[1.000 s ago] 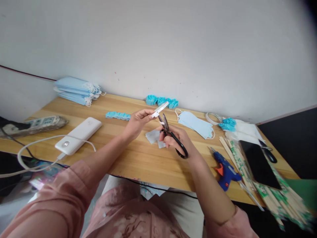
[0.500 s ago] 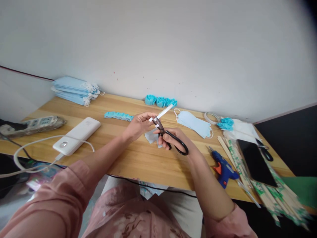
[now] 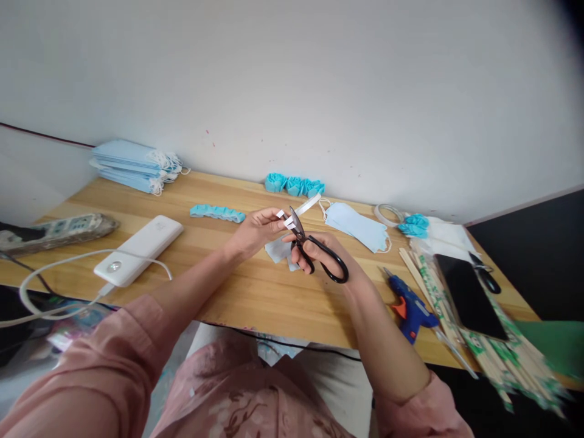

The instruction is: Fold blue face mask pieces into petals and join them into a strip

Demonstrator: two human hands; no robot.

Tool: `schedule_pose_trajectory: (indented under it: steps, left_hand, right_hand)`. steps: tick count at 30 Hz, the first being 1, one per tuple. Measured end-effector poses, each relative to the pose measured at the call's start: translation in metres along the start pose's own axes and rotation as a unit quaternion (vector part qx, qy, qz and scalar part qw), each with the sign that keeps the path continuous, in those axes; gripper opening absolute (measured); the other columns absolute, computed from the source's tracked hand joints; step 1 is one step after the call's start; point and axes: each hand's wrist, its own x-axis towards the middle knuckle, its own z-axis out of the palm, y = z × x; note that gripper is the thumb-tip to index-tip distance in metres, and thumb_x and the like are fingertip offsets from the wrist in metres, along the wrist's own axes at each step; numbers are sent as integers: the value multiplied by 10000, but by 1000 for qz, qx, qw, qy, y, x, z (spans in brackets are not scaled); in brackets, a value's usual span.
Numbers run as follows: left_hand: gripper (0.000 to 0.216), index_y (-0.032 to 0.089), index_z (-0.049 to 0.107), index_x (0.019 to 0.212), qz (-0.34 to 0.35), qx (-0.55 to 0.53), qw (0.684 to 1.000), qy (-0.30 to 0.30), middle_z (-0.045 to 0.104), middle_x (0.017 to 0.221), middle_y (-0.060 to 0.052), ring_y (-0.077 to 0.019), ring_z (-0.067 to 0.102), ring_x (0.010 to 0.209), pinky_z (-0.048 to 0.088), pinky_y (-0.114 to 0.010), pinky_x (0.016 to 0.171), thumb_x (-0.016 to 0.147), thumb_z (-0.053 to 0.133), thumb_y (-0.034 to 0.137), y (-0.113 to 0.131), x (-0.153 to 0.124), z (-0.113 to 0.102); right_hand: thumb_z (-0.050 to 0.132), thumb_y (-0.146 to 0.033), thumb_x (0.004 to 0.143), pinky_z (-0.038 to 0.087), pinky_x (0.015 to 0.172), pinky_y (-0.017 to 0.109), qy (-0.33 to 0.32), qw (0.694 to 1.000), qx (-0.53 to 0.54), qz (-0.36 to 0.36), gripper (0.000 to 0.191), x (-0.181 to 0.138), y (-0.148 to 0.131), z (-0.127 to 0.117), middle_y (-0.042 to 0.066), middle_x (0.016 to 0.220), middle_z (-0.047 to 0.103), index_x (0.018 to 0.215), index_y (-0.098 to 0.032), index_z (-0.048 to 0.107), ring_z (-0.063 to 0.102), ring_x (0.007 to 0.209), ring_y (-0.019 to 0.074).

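My left hand pinches one end of a narrow white strip, whose other end sticks up to the right. In my right hand is a pair of black-handled scissors, with the blades parted around the strip close to my left fingertips. Under both hands, pale folded pieces lie on the table, partly hidden. A gathered light-blue band rests left of my left hand. Behind the hands sit blue rosettes in a row.
Face masks are stacked at the back left, more masks lie right of centre. A white power bank with cable and a power strip are left. Right: glue gun, phone, wrapped sticks, tape roll.
The scissor blades and handles have opened wider. The white strip's free end has dipped slightly; both hands stay in nearly the same place.
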Motion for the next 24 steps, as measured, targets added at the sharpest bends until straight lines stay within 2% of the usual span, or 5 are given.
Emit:
schedule_pose_trajectory:
  steps: [11,24]
  left_hand:
    - [217,188,736,766,11,21,1000,-2,732,868,-33,-166,664,838,499,-328,833,672,865,336,3,-1,0]
    - [204,198,767,803,21,28,999,-1,734,855,-25,-156,659,832,480,-312,855,677,865,324,1,0,-5]
  right_hand:
    - [638,-626,826,426,470,227,-3,1000,1,-16,576,-1,-2,0,31,728,635,1092,-118,689,529,519,84]
    - [634,-648,811,386,440,224,10,1000,-13,-8,597,-1,-4,3,-4,658,589,1056,-109,706,489,460,69]
